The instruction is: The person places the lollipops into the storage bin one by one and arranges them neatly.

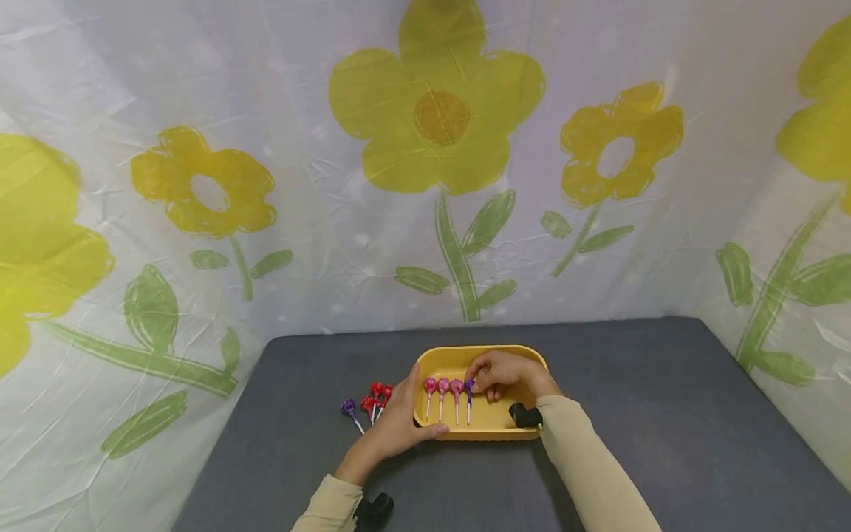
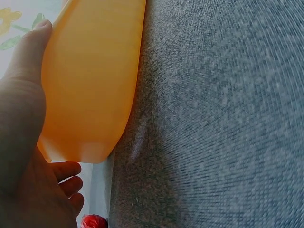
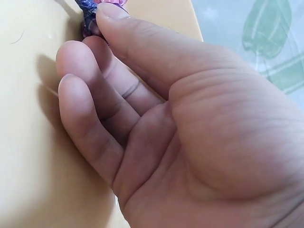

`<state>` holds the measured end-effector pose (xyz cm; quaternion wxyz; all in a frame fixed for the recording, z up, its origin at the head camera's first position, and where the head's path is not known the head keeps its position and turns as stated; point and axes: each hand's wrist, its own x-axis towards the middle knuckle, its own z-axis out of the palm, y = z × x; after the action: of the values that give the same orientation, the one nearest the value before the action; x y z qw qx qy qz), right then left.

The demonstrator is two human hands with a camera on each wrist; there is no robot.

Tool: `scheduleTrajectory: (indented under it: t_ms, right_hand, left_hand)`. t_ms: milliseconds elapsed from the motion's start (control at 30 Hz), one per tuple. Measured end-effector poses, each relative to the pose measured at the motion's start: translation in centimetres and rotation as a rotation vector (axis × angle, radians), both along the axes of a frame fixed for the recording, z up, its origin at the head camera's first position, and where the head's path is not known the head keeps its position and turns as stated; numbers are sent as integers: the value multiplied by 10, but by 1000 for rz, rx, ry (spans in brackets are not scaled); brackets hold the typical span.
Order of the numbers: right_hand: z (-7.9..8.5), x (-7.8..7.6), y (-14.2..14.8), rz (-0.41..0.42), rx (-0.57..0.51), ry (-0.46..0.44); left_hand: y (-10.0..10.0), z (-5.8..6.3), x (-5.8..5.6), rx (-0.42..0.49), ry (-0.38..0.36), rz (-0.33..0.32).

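Note:
A yellow plastic tray (image 1: 488, 434) sits on the table, its orange-looking outer wall (image 2: 92, 80) filling much of the left wrist view. My left hand (image 1: 395, 423) grips the tray's left end, thumb at the near rim and fingers around the end wall. Inside the tray, my right hand (image 1: 505, 373) pinches the head of a purple lollipop (image 1: 469, 386) between thumb and index finger. In the right wrist view that purple wrapper (image 3: 90, 21) is partly cut off at the top. Three pink lollipops (image 1: 443, 386) lie in a row to its left, sticks toward me.
Left of the tray, behind my left hand, several red lollipops (image 1: 377, 389) lie bunched, partly hidden. Another purple lollipop (image 1: 349, 406) lies beside them. Dark grey cloth covers the table (image 1: 665, 414); a flower-printed curtain (image 1: 319, 244) hangs behind and at the sides.

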<state>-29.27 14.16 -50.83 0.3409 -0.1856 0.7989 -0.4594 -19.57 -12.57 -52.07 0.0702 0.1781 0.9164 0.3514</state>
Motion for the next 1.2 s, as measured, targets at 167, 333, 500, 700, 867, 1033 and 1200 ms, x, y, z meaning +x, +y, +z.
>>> scheduleTrajectory:
  t_ms: [167, 333, 500, 700, 867, 1033, 1200]
  right_hand:
    - [-1, 0, 0, 1, -7, 5]
    - [1, 0, 0, -2, -7, 7]
    - [2, 2, -1, -1, 6, 12]
    - [0, 1, -1, -3, 3, 12]
    - [-1, -1, 0, 5, 12, 4]
    - [2, 1, 2, 10, 17, -28]
    - [8, 3, 4, -4, 21, -54]
  left_hand:
    - [0, 1, 0, -1, 0, 0]
    - [0, 1, 0, -6, 6, 1]
    - [0, 0, 1, -9, -8, 5]
    - [0, -1, 0, -5, -13, 10]
    - [1, 0, 0, -6, -18, 9]
    - [0, 0, 0, -3, -15, 7]
    - [0, -1, 0, -2, -12, 7]
